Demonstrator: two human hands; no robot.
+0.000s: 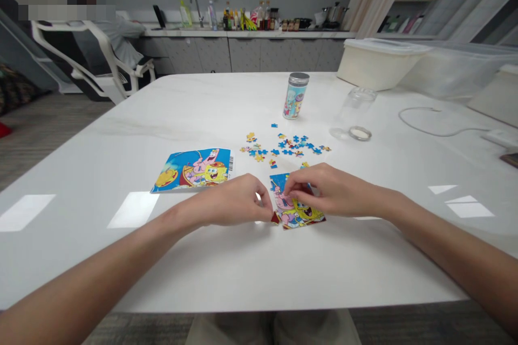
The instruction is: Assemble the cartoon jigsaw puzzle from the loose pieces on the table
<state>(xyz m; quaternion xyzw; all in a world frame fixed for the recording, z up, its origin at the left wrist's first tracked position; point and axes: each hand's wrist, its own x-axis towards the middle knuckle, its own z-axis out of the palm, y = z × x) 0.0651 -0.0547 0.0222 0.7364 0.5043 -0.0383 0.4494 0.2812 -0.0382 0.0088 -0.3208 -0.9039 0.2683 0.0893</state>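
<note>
A partly joined cartoon puzzle (301, 216) lies on the white table (243, 269) between my hands. My left hand (245, 200) pinches a dark red puzzle piece (275, 218) at the puzzle's lower left edge. Resting over the puzzle's upper part, my right hand (329, 190) has its thumb and fingers drawn together; whatever they hold, if anything, is hidden. Loose pieces (288, 152), mostly blue and yellow, are scattered just beyond the puzzle. To the left lies a picture sheet (194, 168) showing the cartoon, partly behind my left forearm.
Behind the pieces stands a printed canister (295, 96) with a metal lid. A clear jar (356, 110) lies near a round lid (360, 133). Plastic bins (380, 64) and a white cable (437, 132) are at the right. A person sits in a chair (105, 59) at the back left.
</note>
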